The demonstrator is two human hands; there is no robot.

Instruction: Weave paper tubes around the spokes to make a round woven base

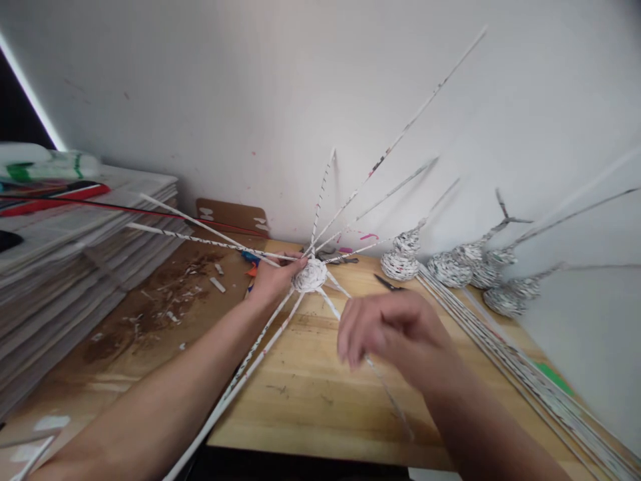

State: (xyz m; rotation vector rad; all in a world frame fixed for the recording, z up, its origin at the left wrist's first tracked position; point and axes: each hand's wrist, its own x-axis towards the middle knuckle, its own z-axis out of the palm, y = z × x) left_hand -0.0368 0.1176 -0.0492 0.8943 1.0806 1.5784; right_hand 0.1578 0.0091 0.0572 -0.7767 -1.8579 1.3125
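My left hand point(275, 277) grips the left side of a small round base point(310, 275) woven from rolled newspaper, its thumb on the top edge. Long paper tubes fan out from this base in all directions, several pointing up toward the wall. In front and to the right, my right hand point(383, 331) is blurred, its fingers curled around one paper tube point(390, 394) that runs from the base toward the table's front edge. The tube shows on both sides of the hand; the exact finger contact is hidden.
Several woven paper gourd shapes point(400, 257) stand along the wall at right. Beside them lies a bundle of paper tubes point(495, 354) and dark scissors point(388, 282). A newspaper stack point(95, 280) rises at left, near paper scraps on brown board point(125, 347).
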